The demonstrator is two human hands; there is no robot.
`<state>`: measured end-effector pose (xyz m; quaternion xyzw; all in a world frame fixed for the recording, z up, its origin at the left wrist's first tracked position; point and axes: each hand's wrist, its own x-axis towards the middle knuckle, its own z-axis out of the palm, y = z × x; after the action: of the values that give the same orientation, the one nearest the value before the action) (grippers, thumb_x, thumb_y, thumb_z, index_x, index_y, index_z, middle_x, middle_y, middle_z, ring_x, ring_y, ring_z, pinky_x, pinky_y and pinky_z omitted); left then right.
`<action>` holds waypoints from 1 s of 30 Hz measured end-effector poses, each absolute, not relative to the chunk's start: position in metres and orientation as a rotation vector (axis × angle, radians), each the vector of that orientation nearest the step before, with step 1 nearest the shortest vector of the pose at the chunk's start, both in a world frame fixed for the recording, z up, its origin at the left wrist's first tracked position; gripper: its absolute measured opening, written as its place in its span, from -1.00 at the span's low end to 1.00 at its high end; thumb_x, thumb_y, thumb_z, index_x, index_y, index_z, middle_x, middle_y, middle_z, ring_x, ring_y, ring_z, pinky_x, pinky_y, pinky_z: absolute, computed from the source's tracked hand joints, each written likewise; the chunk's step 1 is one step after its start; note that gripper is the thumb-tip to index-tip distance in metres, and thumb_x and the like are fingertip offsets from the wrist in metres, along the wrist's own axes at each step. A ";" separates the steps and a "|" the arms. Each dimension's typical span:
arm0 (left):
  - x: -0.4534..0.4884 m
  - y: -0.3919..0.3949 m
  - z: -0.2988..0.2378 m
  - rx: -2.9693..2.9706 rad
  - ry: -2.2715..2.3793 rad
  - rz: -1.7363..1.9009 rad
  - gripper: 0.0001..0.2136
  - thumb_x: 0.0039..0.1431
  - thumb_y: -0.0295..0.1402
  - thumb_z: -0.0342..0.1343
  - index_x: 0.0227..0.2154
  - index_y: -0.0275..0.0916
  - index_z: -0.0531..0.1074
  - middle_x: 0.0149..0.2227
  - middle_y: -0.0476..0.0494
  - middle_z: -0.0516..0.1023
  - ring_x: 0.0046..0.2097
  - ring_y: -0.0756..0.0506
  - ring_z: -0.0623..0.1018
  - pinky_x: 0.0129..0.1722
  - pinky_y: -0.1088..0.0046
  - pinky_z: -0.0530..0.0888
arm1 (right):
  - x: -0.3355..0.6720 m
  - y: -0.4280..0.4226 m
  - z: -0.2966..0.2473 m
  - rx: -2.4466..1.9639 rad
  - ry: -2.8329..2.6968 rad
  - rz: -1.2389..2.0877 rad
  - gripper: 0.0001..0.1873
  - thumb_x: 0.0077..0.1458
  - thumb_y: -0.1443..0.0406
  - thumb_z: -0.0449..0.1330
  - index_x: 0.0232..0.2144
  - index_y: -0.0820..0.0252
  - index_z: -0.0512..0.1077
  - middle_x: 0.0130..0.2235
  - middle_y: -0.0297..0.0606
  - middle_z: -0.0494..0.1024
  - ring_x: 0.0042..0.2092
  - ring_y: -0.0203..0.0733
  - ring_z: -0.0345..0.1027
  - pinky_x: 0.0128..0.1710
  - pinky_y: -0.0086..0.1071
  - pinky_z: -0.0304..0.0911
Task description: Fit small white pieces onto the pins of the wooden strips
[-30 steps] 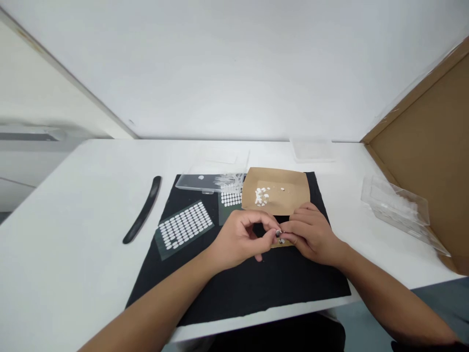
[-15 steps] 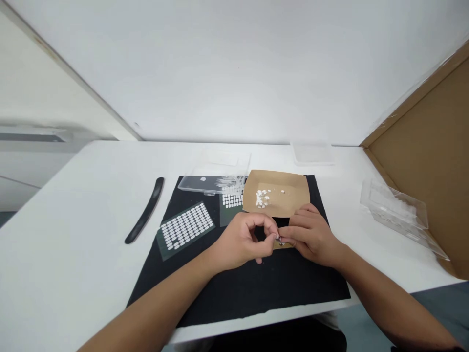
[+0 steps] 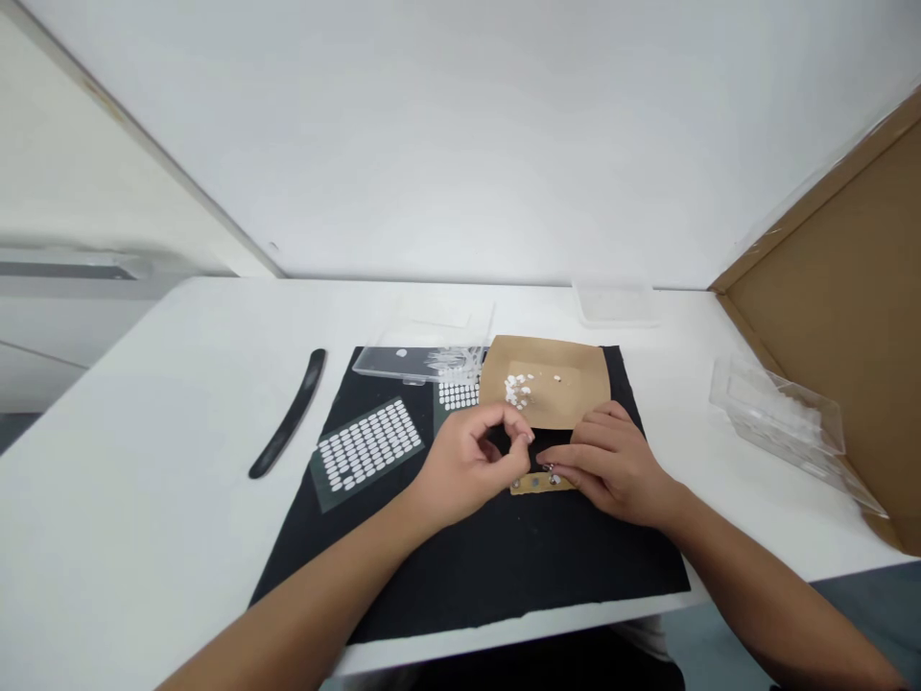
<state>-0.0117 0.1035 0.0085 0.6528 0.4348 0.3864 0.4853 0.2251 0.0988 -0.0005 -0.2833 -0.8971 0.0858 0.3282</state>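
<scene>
On the black mat [image 3: 460, 557] my left hand [image 3: 471, 463] is curled, thumb and forefinger pinched together just above the mat; what they hold is too small to make out. My right hand [image 3: 611, 463] lies beside it, its fingers pressing a small metal piece [image 3: 553, 473] against a narrow brown card strip [image 3: 536, 483]. Just behind both hands lies a brown paper sheet [image 3: 547, 379] with a heap of tiny white bits [image 3: 516, 388].
A sheet of white oval stickers [image 3: 366, 446] and a smaller one [image 3: 456, 395] lie left of my hands. Clear plastic trays [image 3: 403, 360] [image 3: 781, 413] [image 3: 615, 302] stand at the back and right. A black curved tool [image 3: 288, 413] rests on the white table [image 3: 144, 480]. Brown board [image 3: 849, 288] walls the right.
My left hand has drawn back and up from the right hand's fingertips, uncovering the brown card strip. The right hand stays on the strip.
</scene>
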 end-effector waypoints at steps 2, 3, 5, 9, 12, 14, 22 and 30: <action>-0.013 0.107 0.008 1.842 1.157 1.113 -0.96 0.17 -0.43 0.17 -0.39 -0.25 0.49 -0.40 -0.03 0.55 -0.47 0.05 0.51 -0.58 0.65 0.46 | 0.224 0.098 0.000 -0.768 -2.309 0.235 -0.86 0.41 0.29 0.24 -0.07 0.10 0.60 -0.36 -0.36 0.50 -0.32 -0.28 0.31 -0.16 -0.27 0.12; -0.014 0.109 0.007 1.965 1.198 1.177 -0.96 0.17 -0.45 0.16 -0.38 -0.24 0.50 -0.39 -0.04 0.55 -0.44 0.04 0.51 -0.57 0.65 0.45 | 0.224 0.098 0.000 -0.779 -2.293 0.236 -0.86 0.41 0.29 0.24 -0.08 0.10 0.60 -0.36 -0.35 0.51 -0.32 -0.28 0.33 -0.16 -0.27 0.12; -0.016 0.113 0.003 2.151 1.275 1.264 -0.94 0.18 -0.48 0.15 -0.36 -0.24 0.50 -0.38 -0.04 0.56 -0.39 0.01 0.53 -0.56 0.63 0.43 | 0.224 0.098 0.001 -0.793 -2.271 0.230 -0.87 0.39 0.31 0.25 -0.08 0.10 0.60 -0.34 -0.34 0.52 -0.30 -0.27 0.35 -0.17 -0.27 0.12; -0.020 0.122 -0.007 2.272 1.438 1.372 -0.91 0.21 -0.53 0.15 -0.33 -0.23 0.51 -0.37 -0.04 0.58 -0.31 -0.04 0.57 -0.47 0.57 0.45 | 0.224 0.098 0.000 -0.794 -2.261 0.222 -0.86 0.36 0.35 0.26 -0.08 0.10 0.59 -0.31 -0.32 0.55 -0.29 -0.26 0.39 -0.18 -0.26 0.12; -0.022 0.127 -0.011 2.280 1.480 1.416 -0.88 0.20 -0.56 0.15 -0.35 -0.21 0.51 -0.36 -0.03 0.60 -0.28 -0.05 0.59 -0.36 0.51 0.51 | 0.223 0.097 0.000 -0.794 -2.263 0.224 -0.87 0.36 0.35 0.26 -0.09 0.10 0.59 -0.31 -0.32 0.56 -0.29 -0.26 0.40 -0.18 -0.26 0.13; -0.024 0.130 -0.012 2.283 1.468 1.443 -0.87 0.21 -0.56 0.15 -0.34 -0.21 0.53 -0.35 -0.04 0.62 -0.28 -0.06 0.59 -0.29 0.46 0.55 | 0.223 0.097 0.000 -0.801 -2.262 0.228 -0.87 0.36 0.35 0.26 -0.09 0.10 0.59 -0.31 -0.32 0.56 -0.29 -0.25 0.41 -0.18 -0.25 0.14; -0.027 0.134 -0.013 2.304 1.377 1.435 -0.81 0.28 -0.52 0.15 -0.18 -0.19 0.65 -0.26 -0.10 0.71 -0.18 -0.11 0.65 -0.08 0.31 0.62 | 0.223 0.098 0.001 -0.843 -2.255 0.244 -0.87 0.36 0.35 0.27 -0.09 0.10 0.60 -0.31 -0.31 0.58 -0.28 -0.23 0.42 -0.18 -0.24 0.15; -0.025 0.122 0.004 2.318 0.925 1.343 -0.75 0.22 -0.39 0.31 -0.04 -0.17 0.60 -0.13 -0.17 0.64 -0.29 -0.05 0.55 -0.30 0.38 0.55 | 0.222 0.097 0.000 -0.903 -2.090 0.250 -0.87 0.35 0.31 0.32 -0.08 0.07 0.65 -0.30 -0.28 0.62 -0.24 -0.21 0.47 -0.21 -0.27 0.22</action>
<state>-0.0245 0.1223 0.0044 0.8082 0.3226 0.4683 0.1532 0.2223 0.0966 -0.0004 -0.3591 -0.8311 0.0992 0.4128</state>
